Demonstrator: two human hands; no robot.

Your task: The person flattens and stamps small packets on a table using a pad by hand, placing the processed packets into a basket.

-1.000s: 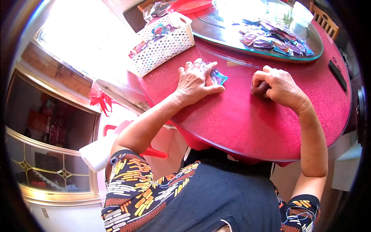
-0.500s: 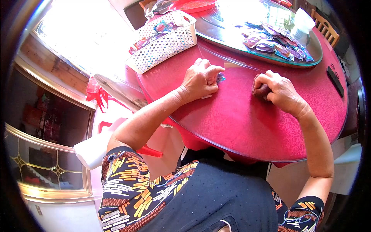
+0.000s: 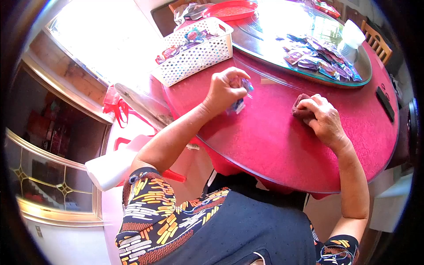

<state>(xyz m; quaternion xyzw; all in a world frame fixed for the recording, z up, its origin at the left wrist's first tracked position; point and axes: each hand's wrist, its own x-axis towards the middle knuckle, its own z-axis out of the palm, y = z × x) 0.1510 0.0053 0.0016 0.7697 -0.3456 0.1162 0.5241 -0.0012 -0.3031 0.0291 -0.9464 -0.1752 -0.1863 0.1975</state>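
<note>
My left hand [image 3: 225, 90] is closed round some blue and purple packets [image 3: 237, 105], just above the red table [image 3: 265, 145]; the packets are partly hidden by my fingers. My right hand [image 3: 321, 118] grips a dark brown cloth [image 3: 302, 107] on the tabletop. A white perforated basket [image 3: 196, 61], with colourful packets [image 3: 192, 39] inside, stands beyond my left hand. Farther off, a pile of purple and blue packets [image 3: 320, 55] lies on the glass turntable [image 3: 258, 51].
A red tray [image 3: 229, 9] is at the back, and a white container [image 3: 352, 35] stands on the turntable's right. A black oblong object [image 3: 385, 104] lies near the right table edge. Wooden chair [image 3: 376, 43] at the back right; white and red objects [image 3: 115, 163] at lower left.
My left hand has lifted and closed round the packets, which lay under its fingers before. My right hand has shifted slightly with the cloth, more of which shows now. The view has tilted a little.
</note>
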